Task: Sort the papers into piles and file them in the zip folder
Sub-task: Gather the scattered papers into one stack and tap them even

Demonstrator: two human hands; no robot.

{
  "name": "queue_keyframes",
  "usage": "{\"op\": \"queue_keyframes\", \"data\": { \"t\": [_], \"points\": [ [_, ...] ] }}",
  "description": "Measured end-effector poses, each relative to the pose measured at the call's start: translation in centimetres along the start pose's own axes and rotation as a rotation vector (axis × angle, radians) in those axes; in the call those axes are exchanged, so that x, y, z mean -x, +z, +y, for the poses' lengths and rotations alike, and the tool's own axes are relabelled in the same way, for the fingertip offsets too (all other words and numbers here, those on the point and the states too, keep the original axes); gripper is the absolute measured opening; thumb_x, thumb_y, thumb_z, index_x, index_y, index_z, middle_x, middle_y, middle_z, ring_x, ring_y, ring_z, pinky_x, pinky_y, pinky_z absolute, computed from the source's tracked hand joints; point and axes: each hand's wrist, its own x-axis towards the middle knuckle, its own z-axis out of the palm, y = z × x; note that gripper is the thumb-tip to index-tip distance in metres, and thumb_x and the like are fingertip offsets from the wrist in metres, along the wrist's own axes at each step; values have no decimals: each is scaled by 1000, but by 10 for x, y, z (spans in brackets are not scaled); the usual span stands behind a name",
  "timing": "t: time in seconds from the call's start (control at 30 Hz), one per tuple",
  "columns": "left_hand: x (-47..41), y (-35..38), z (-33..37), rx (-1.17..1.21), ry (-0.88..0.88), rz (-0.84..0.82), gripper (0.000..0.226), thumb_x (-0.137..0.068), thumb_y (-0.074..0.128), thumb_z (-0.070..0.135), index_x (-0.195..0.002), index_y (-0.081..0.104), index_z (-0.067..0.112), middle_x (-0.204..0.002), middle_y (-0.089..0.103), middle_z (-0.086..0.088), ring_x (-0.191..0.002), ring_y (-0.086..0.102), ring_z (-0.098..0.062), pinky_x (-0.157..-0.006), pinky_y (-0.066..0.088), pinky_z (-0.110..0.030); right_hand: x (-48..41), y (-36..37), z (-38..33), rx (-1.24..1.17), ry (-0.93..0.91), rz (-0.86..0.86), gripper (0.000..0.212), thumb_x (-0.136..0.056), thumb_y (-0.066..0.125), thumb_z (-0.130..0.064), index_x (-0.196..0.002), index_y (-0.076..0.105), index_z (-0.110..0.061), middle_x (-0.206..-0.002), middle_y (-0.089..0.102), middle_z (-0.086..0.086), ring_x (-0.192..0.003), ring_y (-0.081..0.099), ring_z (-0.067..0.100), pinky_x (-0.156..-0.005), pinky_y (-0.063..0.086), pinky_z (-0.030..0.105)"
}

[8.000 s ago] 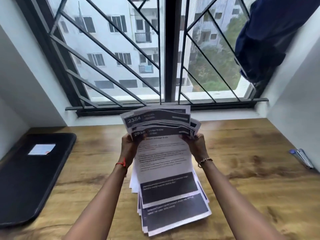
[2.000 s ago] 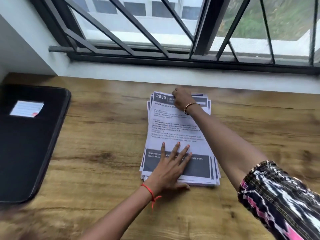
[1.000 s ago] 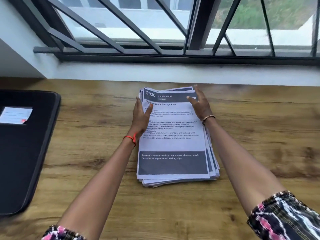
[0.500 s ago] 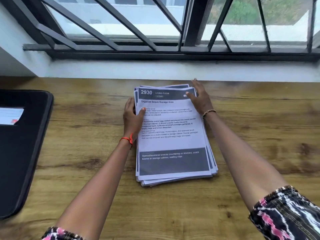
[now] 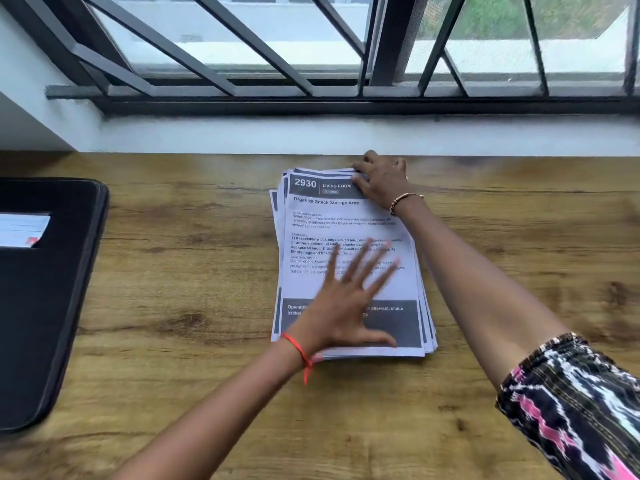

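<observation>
Left hand [image 5: 346, 306]: open, fingers spread and straight, palm down on the near half of a stack of papers [image 5: 428, 323]; blurred, so contact at the fingertips cannot be told. Red thread [image 5: 298, 351] at its wrist. Right hand [image 5: 381, 181]: fingers curled over the far right corner of the same stack, grasping the sheet edges there. Thin bracelet [image 5: 401, 200] at its wrist; patterned black, white and pink sleeve [image 5: 581, 403] on the upper arm. Stack of papers: lies flat on the table [image 5: 173, 358], midway between left and right edges and close to the far edge, sheets slightly fanned at the left and right sides. Top sheet [image 5: 346, 220]: dark header band reading "2930 LIVING ROOM", title "Organize Snack Storage Area", dark band at its near end. Zip folder [image 5: 45, 323]: black, flat, at the left edge of the table, well apart from the stack; a white card [image 5: 20, 230] sits in its cover. White sill [image 5: 346, 135] runs along the far edge; window bars [image 5: 242, 39] above it.
</observation>
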Motion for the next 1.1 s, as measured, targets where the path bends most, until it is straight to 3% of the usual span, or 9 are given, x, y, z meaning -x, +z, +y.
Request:
{"op": "queue_keyframes", "data": {
  "t": [0.1, 0.27, 0.43, 0.67, 0.9, 1.0, 1.1],
  "points": [
    [13, 29, 38, -172, 197, -84, 97, -76, 41, 75, -149, 11, 19, -157, 12, -8, -145, 4, -26, -110, 7, -63, -5, 0, -2, 66, -14, -2, 34, -99, 34, -26, -120, 58, -14, -124, 48, 9, -116, 45, 25, -96, 29, 42],
    [7, 51, 47, -163, 52, -132, 79, -84, 24, 64, -145, 23, 14, -154, 25, -9, -143, 19, -29, -104, 17, -64, -5, 0, -3, 70, -22, -10, 34, -99, 34, -25, -115, 61, -11, -123, 49, 10, -116, 44, 26, -97, 28, 40],
    [6, 58, 48, -141, 15, -126, 77, -85, 23, 64, -144, 23, 15, -152, 29, -9, -141, 23, -31, -102, 17, -66, -3, -2, -5, 52, -24, -19, 35, -99, 35, -26, -114, 62, -9, -123, 50, 10, -118, 43, 26, -99, 27, 40],
    [2, 58, 54, -96, 120, -25, 65, -84, 35, 48, -143, 19, 28, -152, 29, -7, -141, 16, -32, -101, 13, -71, 0, -4, -4, 63, -9, 0, 32, -96, 39, -26, -117, 58, -11, -124, 50, 10, -118, 46, 23, -104, 23, 43],
    [1, 60, 53, -89, 146, -39, 66, -81, 35, 49, -143, 22, 30, -152, 30, -5, -141, 15, -34, -100, 12, -73, 5, -7, -4, 55, -27, -23, 33, -97, 38, -27, -109, 63, -8, -120, 52, 9, -115, 48, 22, -105, 21, 45],
    [0, 61, 50, -66, 145, -38, 70, -79, 31, 54, -144, 20, 31, -153, 26, -6, -144, 5, -30, -101, 10, -73, 8, -5, 0, 68, -31, -68, 36, -97, 38, -33, -120, 57, -13, -129, 48, 6, -122, 43, 20, -108, 16, 50],
    [-4, 46, 49, -15, 91, 4, 78, -78, 30, 67, -145, 17, 30, -155, 20, -8, -145, 2, -23, -107, 4, -68, 23, 5, 14, -141, 73, 17, 48, -96, 41, -39, -140, 39, -20, -150, 29, 0, -139, 25, 15, -112, 12, 49]
  ]
}}
